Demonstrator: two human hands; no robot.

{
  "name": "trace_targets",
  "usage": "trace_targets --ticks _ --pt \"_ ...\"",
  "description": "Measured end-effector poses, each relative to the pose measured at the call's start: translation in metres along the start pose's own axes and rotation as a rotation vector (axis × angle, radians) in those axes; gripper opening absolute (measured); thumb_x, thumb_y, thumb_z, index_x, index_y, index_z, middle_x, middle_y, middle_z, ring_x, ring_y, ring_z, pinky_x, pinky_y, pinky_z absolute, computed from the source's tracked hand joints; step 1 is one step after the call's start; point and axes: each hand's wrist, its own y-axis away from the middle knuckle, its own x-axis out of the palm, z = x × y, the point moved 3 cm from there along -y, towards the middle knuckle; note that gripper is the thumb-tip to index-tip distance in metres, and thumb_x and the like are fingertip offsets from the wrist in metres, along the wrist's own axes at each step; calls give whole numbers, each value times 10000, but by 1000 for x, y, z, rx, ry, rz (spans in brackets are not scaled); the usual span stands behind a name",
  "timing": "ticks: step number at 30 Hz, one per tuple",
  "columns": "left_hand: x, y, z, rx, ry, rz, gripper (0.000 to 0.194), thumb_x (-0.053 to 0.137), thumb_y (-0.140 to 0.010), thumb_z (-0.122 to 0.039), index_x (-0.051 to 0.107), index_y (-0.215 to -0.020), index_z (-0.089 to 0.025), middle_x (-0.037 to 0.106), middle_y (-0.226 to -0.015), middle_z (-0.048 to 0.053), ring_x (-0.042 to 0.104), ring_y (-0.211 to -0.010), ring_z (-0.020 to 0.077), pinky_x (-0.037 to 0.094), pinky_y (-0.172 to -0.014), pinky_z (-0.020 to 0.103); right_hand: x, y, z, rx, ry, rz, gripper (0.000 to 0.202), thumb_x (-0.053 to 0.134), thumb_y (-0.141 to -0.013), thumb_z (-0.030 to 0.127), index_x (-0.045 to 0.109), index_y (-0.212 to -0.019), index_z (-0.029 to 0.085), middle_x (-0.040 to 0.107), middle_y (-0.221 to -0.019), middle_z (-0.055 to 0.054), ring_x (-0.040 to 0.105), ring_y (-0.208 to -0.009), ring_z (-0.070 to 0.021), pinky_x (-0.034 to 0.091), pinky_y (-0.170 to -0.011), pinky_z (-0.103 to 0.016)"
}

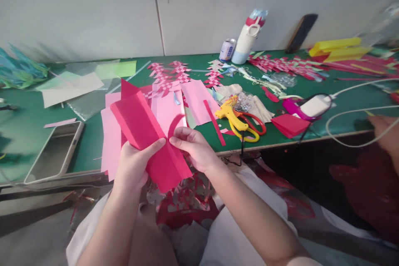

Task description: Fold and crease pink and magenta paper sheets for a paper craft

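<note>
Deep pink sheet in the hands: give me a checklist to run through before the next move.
1. Left hand grips the deep pink sheet: ok.
2. Right hand pinches at the curled strip: ok, thumb and finger closed at its lower end.
3. Strip fully separated from the sheet: cannot tell, the fingertips hide the join.
4. Sheet flat: not ok, it is creased lengthwise.
5. Scissors clear to pick up: not ok, the yellow glue gun overlaps them.
6. Glue gun cool: cannot tell.

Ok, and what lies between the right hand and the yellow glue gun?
In the head view, a narrow red paper strip lies on the table between the right hand and the yellow glue gun.
</note>
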Motion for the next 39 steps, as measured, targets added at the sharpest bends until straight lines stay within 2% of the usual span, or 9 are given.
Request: trace_targets --ticks 6,13,23,30,35,39 --pt "-1 -1 -2 14 -16 20 451 866 -531 -239 702 -940 -143 745 -880 84 706 -764 247 594 -679 345 -1 0 -1 -8 74 -4 242 830 -597 298 674 -747 189 636 -725 39 553 -665 -80 438 -692 -241" --pt "4 1 -3 19 -11 -5 484 875 -492 -236 702 -935 -144 743 -863 78 700 -758 237 593 -670 330 1 2 1 -4 17 -34 223 823 -598 275 658 -724 193 589 -673 61 511 -619 -67 408 -643 -219" --pt "0 -1 -2 22 -1 35 465 862 -525 -218 695 -954 -156 744 -908 89 707 -802 264 598 -708 364 1 2 2 18 1 -19 272 846 -564 296 633 -704 201 586 -652 64 530 -620 -78 414 -612 -222" --pt "-4 -3 -2 0 -16 -15 463 861 -524 -244 695 -945 -148 739 -902 102 705 -768 272 600 -678 377 -3 0 1 29 57 -28 249 843 -570 283 672 -727 191 610 -661 49 532 -619 -81 416 -617 -231" --pt "1 -1 -3 -33 -40 -10 491 881 -467 -240 701 -916 -155 743 -896 113 710 -762 287 604 -666 385 -1 1 2 10 26 -61 270 850 -558 292 647 -704 190 583 -656 58 500 -603 -71 404 -614 -225" --pt "4 1 -3 -2 -37 -9 507 881 -469 -247 707 -934 -141 743 -923 122 709 -788 286 607 -682 379 0 0 1 -6 28 -42 250 833 -592 294 644 -722 196 573 -672 61 496 -617 -71 398 -624 -220"
